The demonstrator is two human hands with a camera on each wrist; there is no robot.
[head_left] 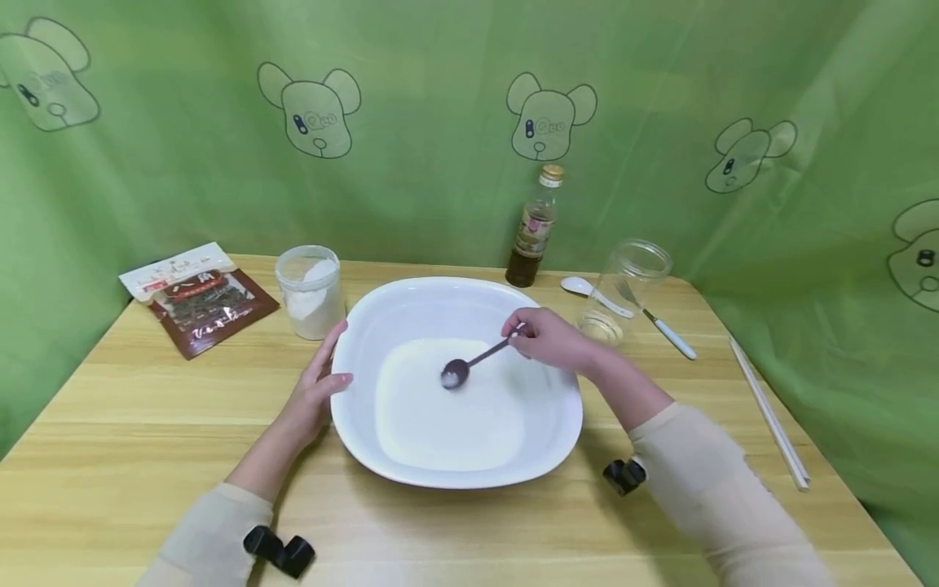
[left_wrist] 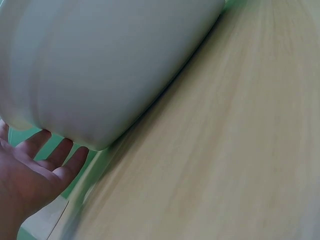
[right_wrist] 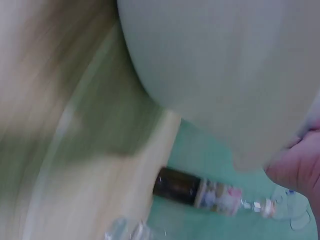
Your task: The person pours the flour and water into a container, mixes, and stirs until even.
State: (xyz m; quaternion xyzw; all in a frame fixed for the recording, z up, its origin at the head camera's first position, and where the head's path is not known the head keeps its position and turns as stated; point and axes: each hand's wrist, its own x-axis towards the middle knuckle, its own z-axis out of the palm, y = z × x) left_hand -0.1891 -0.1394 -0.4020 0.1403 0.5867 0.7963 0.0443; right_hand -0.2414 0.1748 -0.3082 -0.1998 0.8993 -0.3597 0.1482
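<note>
A large white basin [head_left: 455, 479] stands in the middle of the wooden table. My left hand [head_left: 314, 391] is at its left side, thumb at the rim. In the left wrist view, the left fingertips [left_wrist: 76, 162] touch the basin's outer wall with fingers extended. My right hand [head_left: 550, 336] reaches over the right rim and pinches the handle of a small dark spoon [head_left: 487, 354]. A little white stuff shows in the spoon's bowl, low over the basin's white bottom. The basin's wall hides most of the right hand in the right wrist view.
Left of the basin stand a clear jar [head_left: 314, 297] of white powder and a brown-and-white packet [head_left: 201, 297]. Behind it is a bottle [head_left: 533, 232] of dark liquid. At right lie a clear jar [head_left: 612, 302], a white spoon [head_left: 579, 286], a white-handled utensil [head_left: 673, 337] and white chopsticks [head_left: 769, 416].
</note>
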